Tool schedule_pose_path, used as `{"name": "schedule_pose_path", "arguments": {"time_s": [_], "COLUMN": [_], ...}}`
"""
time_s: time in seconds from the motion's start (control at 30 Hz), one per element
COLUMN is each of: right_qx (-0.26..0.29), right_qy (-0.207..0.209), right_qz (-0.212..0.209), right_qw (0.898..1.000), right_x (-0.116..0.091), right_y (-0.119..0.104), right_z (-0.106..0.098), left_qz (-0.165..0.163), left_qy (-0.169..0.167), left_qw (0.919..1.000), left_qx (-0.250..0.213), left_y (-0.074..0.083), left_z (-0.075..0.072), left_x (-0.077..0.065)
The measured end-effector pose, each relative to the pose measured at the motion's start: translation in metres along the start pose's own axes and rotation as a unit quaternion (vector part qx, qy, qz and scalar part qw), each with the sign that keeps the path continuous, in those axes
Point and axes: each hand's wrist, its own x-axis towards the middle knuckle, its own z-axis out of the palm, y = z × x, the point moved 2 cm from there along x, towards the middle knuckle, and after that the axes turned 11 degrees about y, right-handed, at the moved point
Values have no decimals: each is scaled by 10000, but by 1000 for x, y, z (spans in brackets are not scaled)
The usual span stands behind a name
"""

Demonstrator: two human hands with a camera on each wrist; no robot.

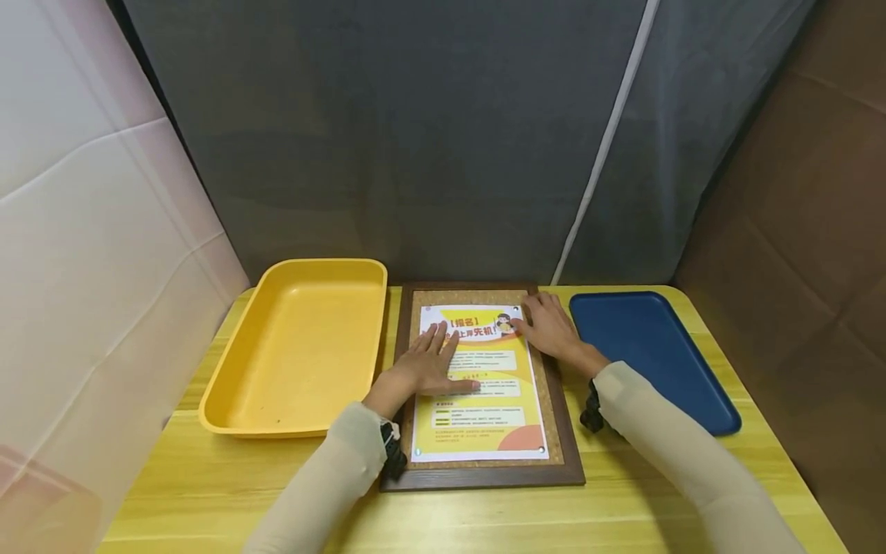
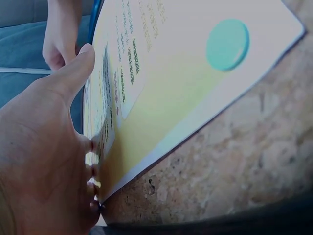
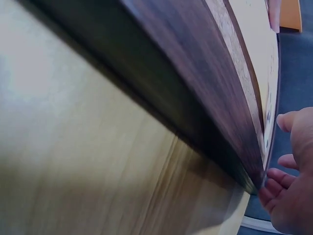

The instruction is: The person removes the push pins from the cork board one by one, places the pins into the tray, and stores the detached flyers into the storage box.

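A yellow and white printed poster (image 1: 477, 438) lies on a cork board (image 1: 545, 385) with a dark brown wooden frame (image 1: 484, 478). Small round pins show at its corners, among them a turquoise one (image 2: 228, 44) at the lower left. My left hand (image 1: 425, 369) rests on the poster's left half, fingers spread and thumb pointing right. At the upper right corner is my right hand (image 1: 554, 327), its thumb over the poster's edge and its fingers by the frame. In the right wrist view, those fingers (image 3: 276, 183) are lightly bent near the frame's far end.
To the left of the board stands a deep yellow tray (image 1: 298, 354). A flat dark blue tray (image 1: 651, 346) lies to the right, near my right forearm. Everything sits on a wood-grain table (image 1: 228, 485), with a grey curtain (image 1: 388, 154) behind and cloth walls at both sides.
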Motion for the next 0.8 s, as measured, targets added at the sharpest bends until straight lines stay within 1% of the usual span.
{"name": "schedule_pose_path", "arguments": {"time_s": [0.13, 0.33, 0.5, 0.63, 0.7, 0.8], "right_qx": [98, 319, 451, 548, 586, 647], "right_qy": [127, 419, 482, 563, 619, 626], "right_qz": [57, 32, 184, 248, 238, 261], "right_qw": [9999, 9986, 9976, 9966, 9961, 9956], "right_x": [2, 7, 9, 9, 9, 10], "right_y": [2, 6, 9, 11, 11, 11], "right_z": [2, 4, 8, 13, 13, 13], "left_qz": [33, 20, 25, 24, 37, 50], "left_qy": [-21, -52, -142, -144, -119, -103], "left_qw": [9999, 9998, 9997, 9997, 9998, 9997], "left_qx": [157, 180, 179, 174, 180, 196], "left_y": [3, 4, 1, 2, 4, 5], "left_z": [-1, -1, 6, 7, 4, 5], "left_x": [-1, -1, 4, 2, -1, -1]}}
